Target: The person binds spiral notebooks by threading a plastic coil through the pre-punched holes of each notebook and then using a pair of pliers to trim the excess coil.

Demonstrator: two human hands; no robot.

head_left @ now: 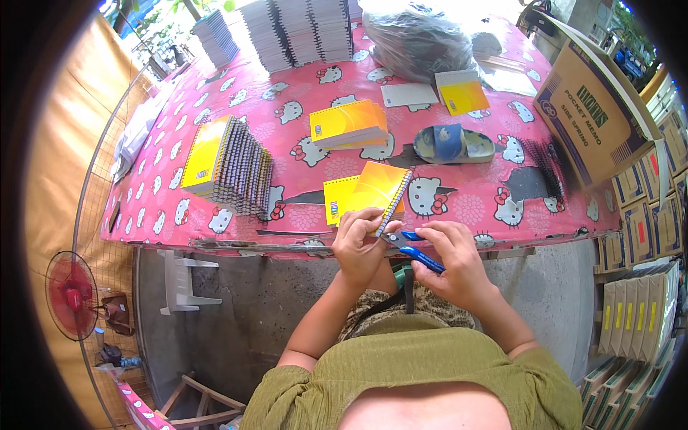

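Note:
My left hand (360, 244) is closed on a small yellow-orange spiral notebook (381, 188), tilted near the table's front edge. A wire coil runs down the notebook's right side. In my right hand (453, 259) is a pair of blue-handled pliers (421, 259), their handles spread somewhat apart. The jaws meet the lower end of the coil, beside my left fingers; whether they grip the wire I cannot tell. Under the held notebook lies a yellow cover (340, 196). Just beyond rests a small pile of yellow-orange covers (348, 122) with punched edges.
Stacked spiral notebooks (223, 161) stand at left. Tall stacks of coil-bound pads (297, 32) and a plastic bag (418, 39) are at the back. A blue patterned slipper (454, 144) lies right of centre, near dark coils (546, 166) and a cardboard box (591, 115).

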